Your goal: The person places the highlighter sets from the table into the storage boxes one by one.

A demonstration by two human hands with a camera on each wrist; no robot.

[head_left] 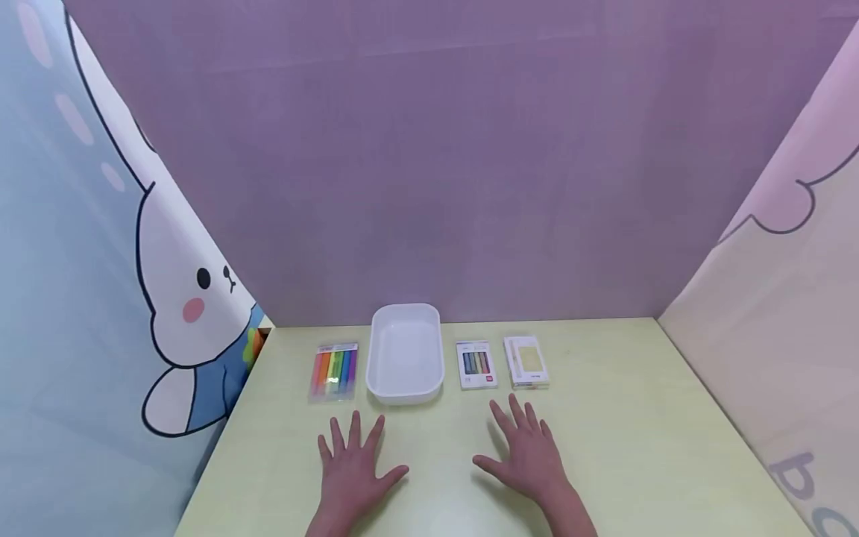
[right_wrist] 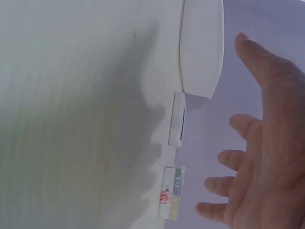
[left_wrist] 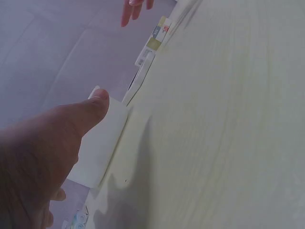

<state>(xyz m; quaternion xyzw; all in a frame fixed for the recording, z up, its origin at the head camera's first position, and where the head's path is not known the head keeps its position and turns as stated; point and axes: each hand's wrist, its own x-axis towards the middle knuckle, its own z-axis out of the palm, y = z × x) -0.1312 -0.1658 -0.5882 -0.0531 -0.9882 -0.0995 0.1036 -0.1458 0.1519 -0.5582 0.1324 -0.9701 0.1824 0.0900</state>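
My left hand (head_left: 352, 477) is spread palm down with straight fingers, in front of a clear pack of rainbow-coloured markers (head_left: 334, 371) and a white plastic tub (head_left: 406, 352). Fingers also spread, my right hand (head_left: 529, 455) is in front of two flat white boxes. One is a box with a picture of coloured sticks (head_left: 476, 364); the other is a box with a yellowish panel (head_left: 526, 361). Neither hand holds anything. In the right wrist view, the hand (right_wrist: 271, 143) is off to the right, apart from the tub (right_wrist: 202, 47) and the boxes, with its shadow on the table.
The pale yellow table (head_left: 631, 432) ends at a purple backdrop (head_left: 429, 164). A blue sheet with a cartoon rabbit (head_left: 191, 298) lines the left side, and a pale pink and cream sheet (head_left: 772, 321) the right. The pack, tub and boxes stand in a row near the back edge.
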